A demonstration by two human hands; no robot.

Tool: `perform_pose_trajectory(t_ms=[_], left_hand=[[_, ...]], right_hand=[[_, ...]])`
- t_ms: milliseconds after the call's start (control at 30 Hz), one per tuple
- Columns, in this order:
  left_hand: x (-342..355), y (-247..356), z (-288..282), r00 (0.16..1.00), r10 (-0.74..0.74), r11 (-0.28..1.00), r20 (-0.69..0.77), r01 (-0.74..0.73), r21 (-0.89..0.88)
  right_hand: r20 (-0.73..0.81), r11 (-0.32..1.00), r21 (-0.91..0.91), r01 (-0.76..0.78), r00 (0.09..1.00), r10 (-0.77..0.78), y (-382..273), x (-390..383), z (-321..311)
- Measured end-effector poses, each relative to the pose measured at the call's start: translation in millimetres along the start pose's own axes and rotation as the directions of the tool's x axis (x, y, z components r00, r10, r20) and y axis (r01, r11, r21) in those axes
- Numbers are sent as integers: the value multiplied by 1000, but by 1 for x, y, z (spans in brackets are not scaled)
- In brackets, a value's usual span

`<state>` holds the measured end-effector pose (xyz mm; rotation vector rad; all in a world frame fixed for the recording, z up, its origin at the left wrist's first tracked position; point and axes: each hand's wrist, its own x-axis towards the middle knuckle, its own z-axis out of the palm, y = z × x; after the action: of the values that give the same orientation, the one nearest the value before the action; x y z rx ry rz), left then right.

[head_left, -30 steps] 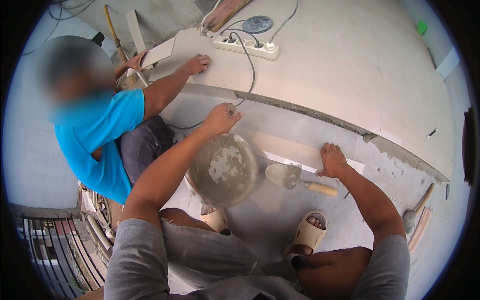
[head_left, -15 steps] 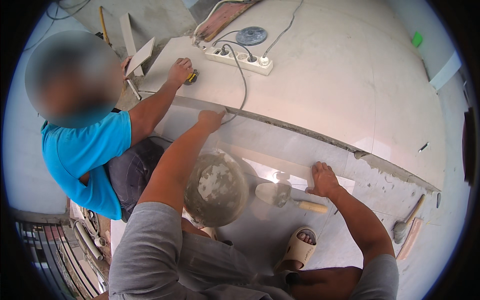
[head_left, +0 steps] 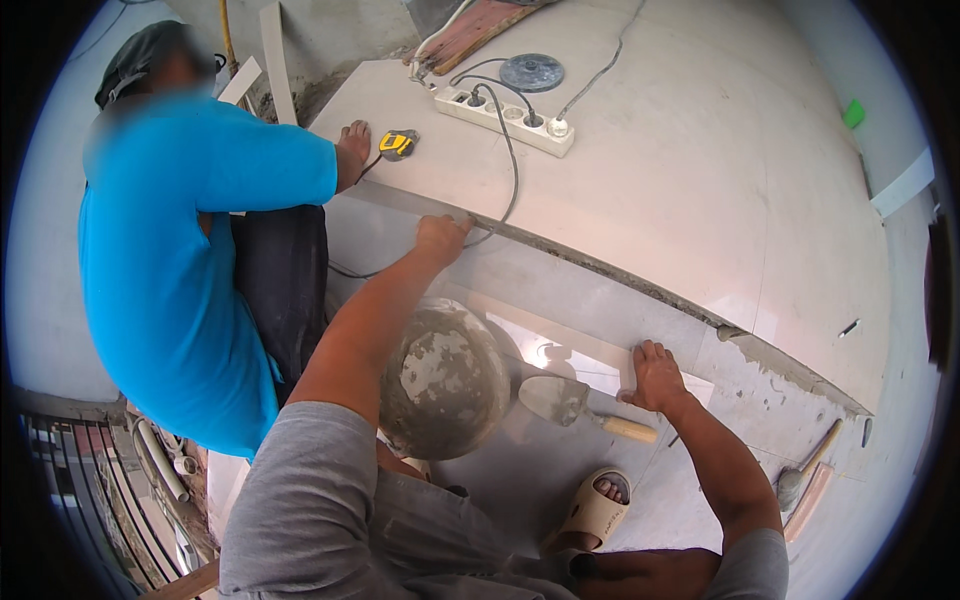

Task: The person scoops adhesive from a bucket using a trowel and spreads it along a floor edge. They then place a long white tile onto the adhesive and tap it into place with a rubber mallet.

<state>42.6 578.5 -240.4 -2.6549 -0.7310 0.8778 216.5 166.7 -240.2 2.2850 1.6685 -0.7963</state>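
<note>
the right hand (head_left: 658, 376) rests with fingers apart near the right end of a pale tile strip (head_left: 585, 350), which lies on the grey floor (head_left: 490, 495) just beyond the trowel (head_left: 560, 400). the left hand (head_left: 442, 238) curls at the front edge of the raised step (head_left: 640, 180); whether it grips anything, i cannot tell

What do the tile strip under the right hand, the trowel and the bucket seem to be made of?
Tile strip: probably glazed ceramic or porcelain; its pale, glossy face mirrors light.
Trowel: thin blade, likely metal, dulled by gray smears; smooth tan handle, probably wood.
Bucket: matte gray crust hides its material.
</note>
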Motion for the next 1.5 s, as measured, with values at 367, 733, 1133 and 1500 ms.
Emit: perform_pose_trajectory(t_ms=[367, 733, 1133, 1500], left_hand=[[-25, -21, 12, 993, -112, 975, 31, 116, -190], [-23, -40, 14, 999, -44, 761, 26, 51, -647], [-24, 31, -38, 955, 25, -368, 296, 284, -885], [-1, 0, -21, 881, -255, -396, 398, 280, -874]], right_hand=[[-36, 999, 9, -34, 999, 34, 10, -2, 6], [-37, 1000, -17, -19, 999, 18, 1, -3, 7], [-45, 998, 17, 53, 998, -52, 8, -15, 18], [8, 999, -31, 25, 1000, -25, -2, -14, 13]])
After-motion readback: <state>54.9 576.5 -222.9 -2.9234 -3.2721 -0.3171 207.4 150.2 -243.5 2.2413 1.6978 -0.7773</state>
